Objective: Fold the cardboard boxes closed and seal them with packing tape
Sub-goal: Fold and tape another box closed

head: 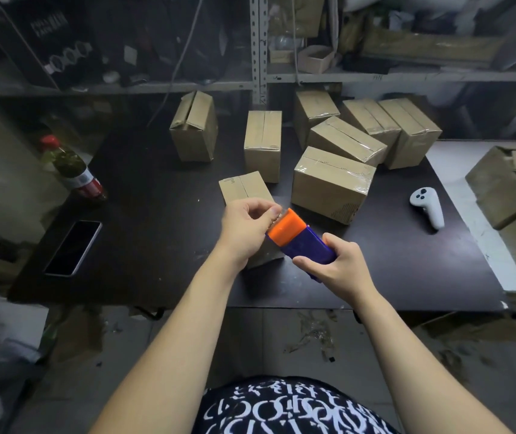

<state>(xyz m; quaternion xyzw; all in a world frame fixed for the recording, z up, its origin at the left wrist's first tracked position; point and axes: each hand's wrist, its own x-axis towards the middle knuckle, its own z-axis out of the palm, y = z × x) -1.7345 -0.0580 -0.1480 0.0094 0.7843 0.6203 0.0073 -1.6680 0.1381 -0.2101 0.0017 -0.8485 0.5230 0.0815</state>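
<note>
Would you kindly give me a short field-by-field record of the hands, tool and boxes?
Right hand: grips the purple body of the orange and purple plastic tape dispenser
Left hand: pinches at the dispenser's orange end
Nearest brown cardboard box: below the hands, flaps folded, no tape visible
Taped cardboard boxes: clustered behind, on the right
Dark table: also holds black phone, red-capped bottle, white controller

Orange-and-purple tape dispenser (297,236) is tilted just above the nearest box (244,191), flaps folded flat; 7 more boxes (332,183) stand behind, several tape-glossed; far-left box (194,130) gapes slightly.
</note>
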